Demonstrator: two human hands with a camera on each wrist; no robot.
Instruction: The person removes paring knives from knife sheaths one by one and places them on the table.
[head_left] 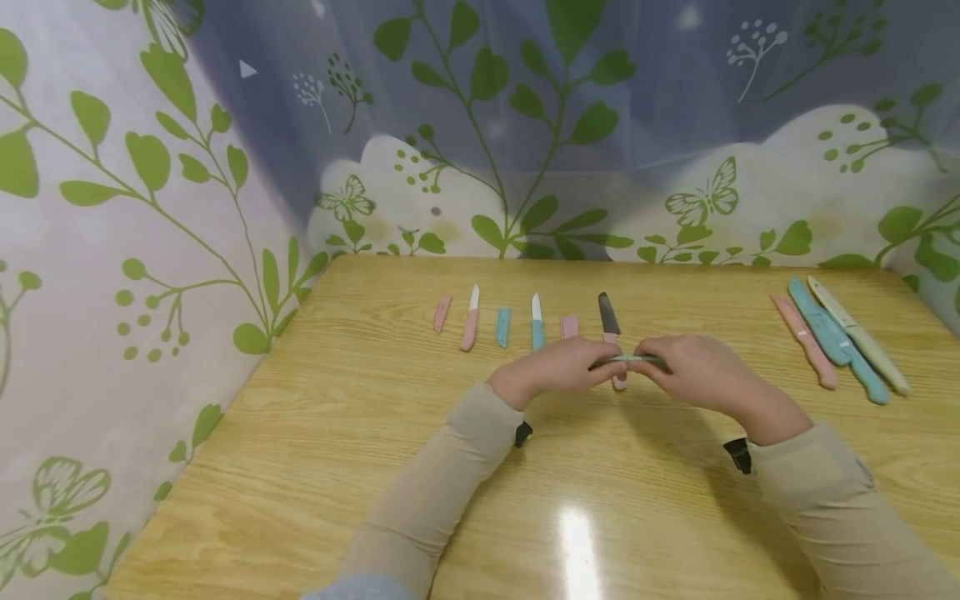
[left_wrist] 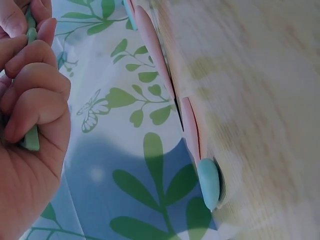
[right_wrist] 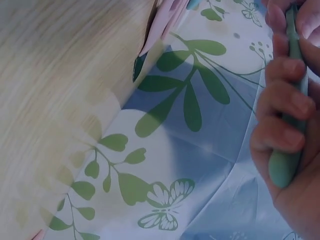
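A light-green knife (right_wrist: pixel 287 145), its blade covered by a green sheath (left_wrist: pixel 32 137), is held level between both hands above the table. My left hand (head_left: pixel 561 364) grips the squared sheath end with curled fingers. The rounded handle is wrapped by my right hand (head_left: pixel 697 371). Both hands' fingertips nearly meet at the middle of the knife. Just behind and below them lies a dark-bladed knife (head_left: pixel 609 315) with a pink handle, partly hidden by the hands. A pink sheath (head_left: pixel 570 325) and a blue-handled knife (head_left: pixel 537 310) lie beyond my left hand, the handle's lower end hidden.
Farther left in the row lie a blue sheath (head_left: pixel 502 327), a pink-handled knife (head_left: pixel 470 321) with a white blade, and a pink sheath (head_left: pixel 442 313). At the right are pink (head_left: pixel 804 340), blue (head_left: pixel 832 337) and green (head_left: pixel 858 333) sheathed knives. Patterned cloth (head_left: pixel 480 200) borders the wooden table (head_left: pixel 337 433).
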